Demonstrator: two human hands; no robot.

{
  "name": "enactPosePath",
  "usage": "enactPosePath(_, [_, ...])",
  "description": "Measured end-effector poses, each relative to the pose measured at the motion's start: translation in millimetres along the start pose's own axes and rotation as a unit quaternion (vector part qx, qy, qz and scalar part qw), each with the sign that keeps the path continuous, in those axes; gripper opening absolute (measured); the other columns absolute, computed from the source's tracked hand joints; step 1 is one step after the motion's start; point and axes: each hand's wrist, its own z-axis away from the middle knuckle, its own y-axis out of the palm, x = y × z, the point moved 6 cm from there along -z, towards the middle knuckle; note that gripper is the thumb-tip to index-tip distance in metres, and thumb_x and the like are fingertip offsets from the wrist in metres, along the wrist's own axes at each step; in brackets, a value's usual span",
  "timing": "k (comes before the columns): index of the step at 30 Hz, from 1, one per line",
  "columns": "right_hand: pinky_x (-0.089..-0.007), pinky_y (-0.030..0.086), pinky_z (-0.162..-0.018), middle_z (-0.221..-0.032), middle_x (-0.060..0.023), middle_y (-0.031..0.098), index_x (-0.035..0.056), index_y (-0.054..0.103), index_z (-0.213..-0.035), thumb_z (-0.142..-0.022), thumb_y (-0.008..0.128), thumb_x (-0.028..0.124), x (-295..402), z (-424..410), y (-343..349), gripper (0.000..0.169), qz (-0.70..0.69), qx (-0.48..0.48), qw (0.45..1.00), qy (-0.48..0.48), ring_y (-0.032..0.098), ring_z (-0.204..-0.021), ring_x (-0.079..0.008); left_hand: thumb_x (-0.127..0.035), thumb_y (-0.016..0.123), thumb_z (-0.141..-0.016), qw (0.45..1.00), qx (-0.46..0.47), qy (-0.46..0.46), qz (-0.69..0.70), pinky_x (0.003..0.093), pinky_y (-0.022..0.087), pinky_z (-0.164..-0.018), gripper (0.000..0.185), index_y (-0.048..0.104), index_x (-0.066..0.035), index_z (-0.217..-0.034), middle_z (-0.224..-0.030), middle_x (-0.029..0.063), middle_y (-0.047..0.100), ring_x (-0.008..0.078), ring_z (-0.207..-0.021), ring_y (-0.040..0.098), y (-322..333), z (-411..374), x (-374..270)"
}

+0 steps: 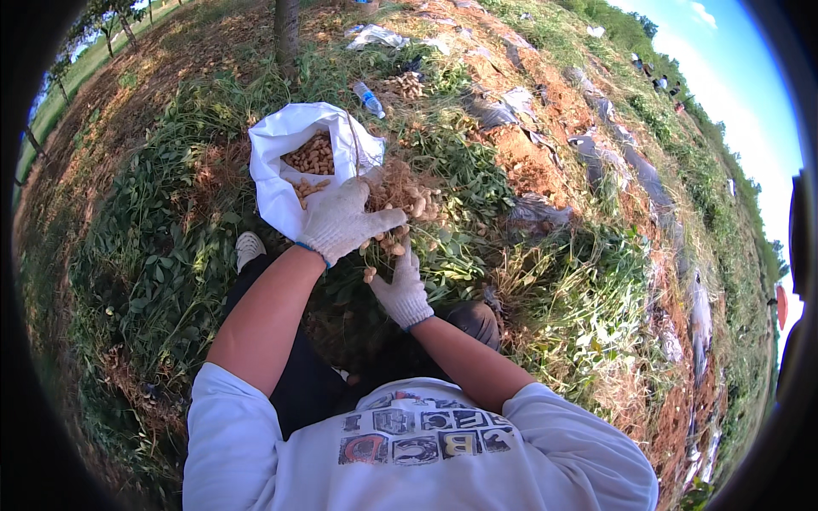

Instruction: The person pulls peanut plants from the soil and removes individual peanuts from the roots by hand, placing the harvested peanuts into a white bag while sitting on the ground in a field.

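White knit work gloves cover both hands. My left hand (345,217) lies over the front right rim of a white woven sack (271,150), with its thumb stretched across a cluster of peanut pods and roots (409,195). Whether its fingers close on the plant is hidden. Below and to the right, my right hand (402,287) points upward at the underside of the cluster, a finger touching or close to the pods; its grip is unclear. Inside the open sack are loose peanut pods (312,155). Leafy stems hang beside the right hand.
A plastic bottle (369,100) lies behind the sack, near a small heap of peanuts (407,84). A tree trunk (287,32) stands farther back. Pulled peanut plants (160,255) surround the person; torn plastic film (540,212) lies on the soil to the right. Several people are far off.
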Motion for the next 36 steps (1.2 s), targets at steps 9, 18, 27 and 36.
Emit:
enactPosePath(9, [-0.0475,0.055,-0.086,-0.110,-0.0268,0.069,0.0073,0.038,-0.150,-0.090,0.062,0.043,53.9,29.8,-54.0,0.074,0.235,0.278,0.926,-0.099,0.069,-0.097,-0.0436,-0.046,0.079,-0.082,0.962,0.059,-0.155,0.218,0.0374,0.050,-0.064,0.055,0.067,0.007,-0.087,-0.074,0.0116,0.064,0.0208,-0.067,0.062,9.8,3.1,58.6])
enactPosePath(18, [-0.0392,0.056,-0.087,-0.117,-0.0167,0.067,0.0052,0.074,-0.106,-0.087,0.075,0.023,92.7,-53.5,-126.8,0.027,0.067,-0.067,0.969,-0.230,0.067,-0.105,-0.0300,-0.022,0.079,-0.086,0.905,0.119,-0.132,0.387,0.0313,0.050,-0.078,0.039,0.068,0.001,-0.115,-0.101,0.0031,0.068,0.0117,-0.085,0.060,18.9,5.4,54.0])
enactPosePath(27, [-0.0432,0.053,-0.091,-0.109,-0.0133,0.070,0.0089,0.076,-0.099,-0.077,0.084,0.026,105.5,-75.0,-96.8,0.029,0.103,-0.028,0.947,-0.304,0.066,-0.103,-0.0331,-0.027,0.065,-0.093,0.991,0.073,0.071,0.090,0.0379,0.052,-0.089,0.031,0.068,-0.015,-0.122,-0.116,0.0068,0.068,0.0258,-0.101,0.065,20.1,-0.8,56.7])
enactPosePath(36, [-0.0372,0.052,-0.091,-0.110,-0.0082,0.070,0.0048,0.074,-0.097,-0.084,0.078,0.017,79.6,-47.4,-137.7,0.018,-0.001,0.015,0.963,-0.269,0.065,-0.106,-0.0257,-0.025,0.068,-0.094,0.974,0.098,-0.085,0.186,0.0355,0.050,-0.095,0.037,0.066,-0.002,-0.123,-0.115,0.0076,0.071,0.0191,-0.104,0.066,29.8,-11.7,61.1])
